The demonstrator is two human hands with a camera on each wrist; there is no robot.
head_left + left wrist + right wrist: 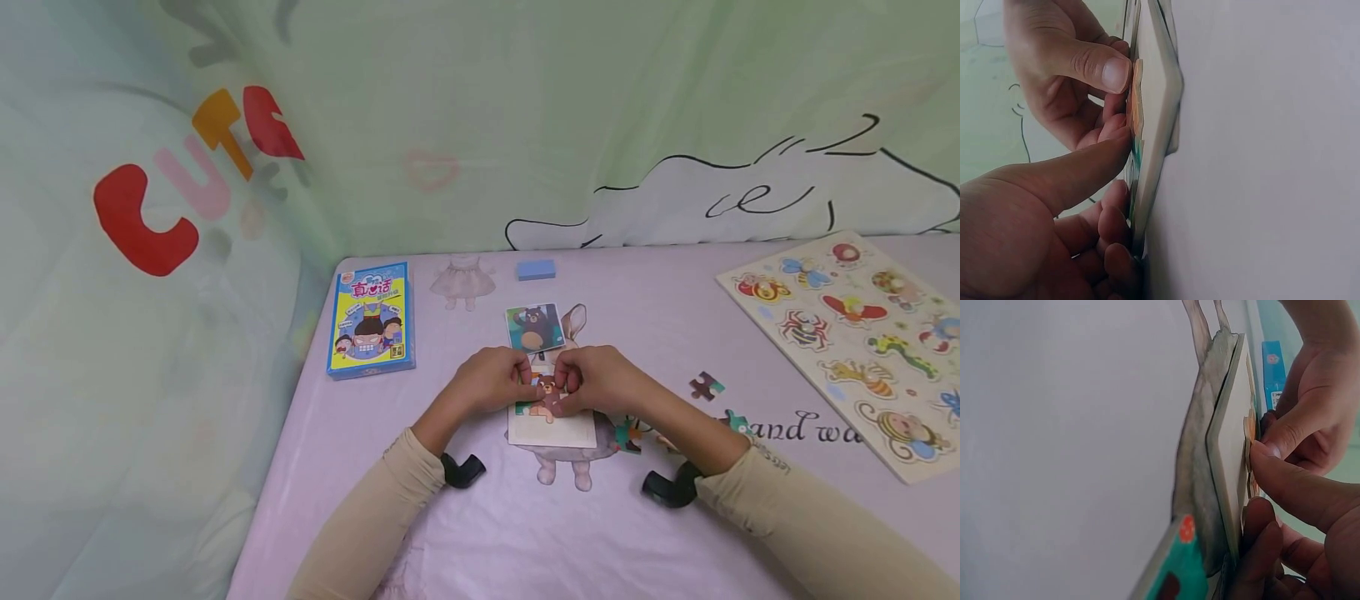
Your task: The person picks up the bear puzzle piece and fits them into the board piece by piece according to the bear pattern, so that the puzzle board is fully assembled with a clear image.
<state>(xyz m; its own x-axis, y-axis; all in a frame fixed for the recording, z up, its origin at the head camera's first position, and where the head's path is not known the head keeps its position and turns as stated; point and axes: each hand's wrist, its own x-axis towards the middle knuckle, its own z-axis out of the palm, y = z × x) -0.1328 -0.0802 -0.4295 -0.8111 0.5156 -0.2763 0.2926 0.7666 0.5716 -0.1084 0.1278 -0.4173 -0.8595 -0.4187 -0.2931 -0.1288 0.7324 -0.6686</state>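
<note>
Both hands on bear puzzle piece point(550, 395) mid-tabletop point(480, 517): left hand point(491, 382) + right hand point(600, 379) fingers pinching/pressing it into puzzle tray point(551, 432), prob to seat it flat. Bear reference card point(534, 327) just behind.

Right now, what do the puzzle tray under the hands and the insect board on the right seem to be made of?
The puzzle tray looks like thick cardboard or thin wood with a matte cream face; the right wrist view shows a flat, pale, layered edge. The insect board looks like light plywood with a smooth printed finish: pale wood-toned surface, glossy painted cut-out bugs. Neither material is certain from the pictures.
</note>
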